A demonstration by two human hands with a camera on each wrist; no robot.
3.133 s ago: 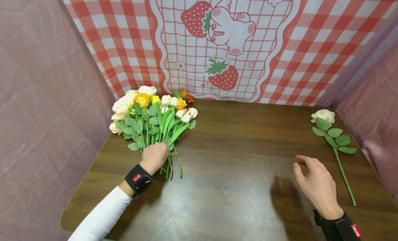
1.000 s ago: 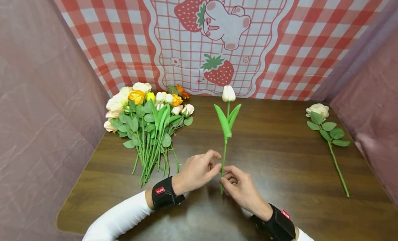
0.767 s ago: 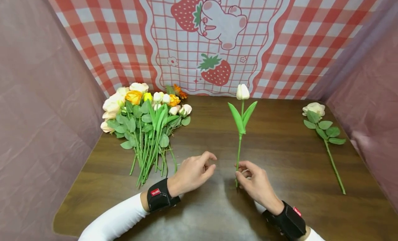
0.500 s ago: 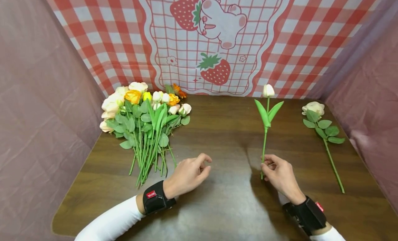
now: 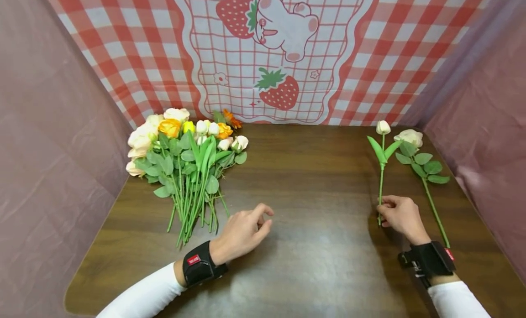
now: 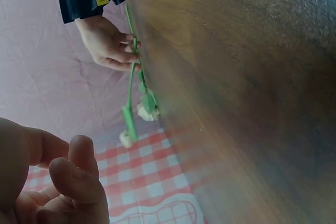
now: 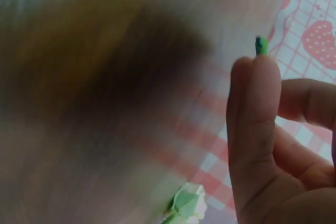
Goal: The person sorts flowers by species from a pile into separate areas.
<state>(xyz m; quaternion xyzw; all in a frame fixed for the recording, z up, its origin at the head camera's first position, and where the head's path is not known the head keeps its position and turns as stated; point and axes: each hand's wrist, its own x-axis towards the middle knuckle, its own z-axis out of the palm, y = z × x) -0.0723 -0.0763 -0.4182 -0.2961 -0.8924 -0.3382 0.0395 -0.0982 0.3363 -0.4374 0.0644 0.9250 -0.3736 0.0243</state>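
1. The right hand pinched a white tulip low on its stem, between thumb and fingers; the right wrist view showed the green stem end poking past the fingertips.
2. The tulip's bloom pointed toward the checked cloth, just left of 1 white rose, which lay on the wooden table.
3. The left hand was relaxed, fingers loosely bent, near the stems of a pile of flowers with cream, orange, yellow and white blooms.
4. 2 black wristbands circled the wrists.
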